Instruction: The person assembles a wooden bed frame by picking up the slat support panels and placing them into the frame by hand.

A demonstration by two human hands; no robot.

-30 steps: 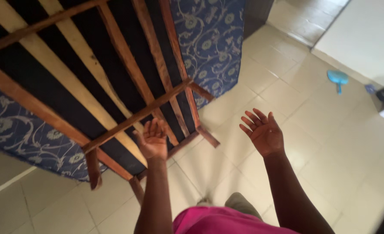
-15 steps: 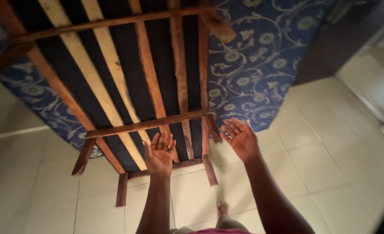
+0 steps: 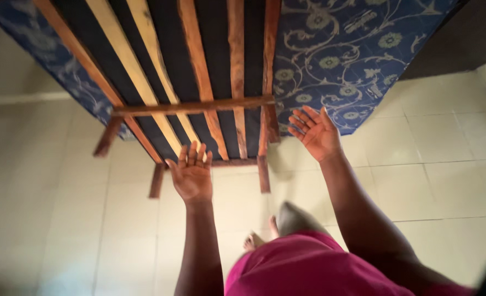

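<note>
A wooden bed frame (image 3: 199, 106) with several slats fills the upper part of the head view, its underside turned toward me. A blue mattress (image 3: 336, 60) with a pale floral pattern lies behind the slats. My left hand (image 3: 191, 174) is raised with the palm up and fingers apart, just below the frame's lower bar, holding nothing. My right hand (image 3: 314, 131) is also open, palm up, beside the frame's right leg (image 3: 263, 172) and in front of the mattress edge. Neither hand clearly touches the wood.
The floor is pale cream tile (image 3: 418, 164). A short wooden leg (image 3: 156, 181) and another (image 3: 107, 137) stick out from the frame's left side. A dark piece of furniture (image 3: 462, 38) stands at the upper right. My pink garment (image 3: 309, 268) and a bare foot (image 3: 251, 241) show below.
The view has swung so the frame fills more of the top. Both hands stay open and raised, spreading a little further apart near the frame's lower bar.
</note>
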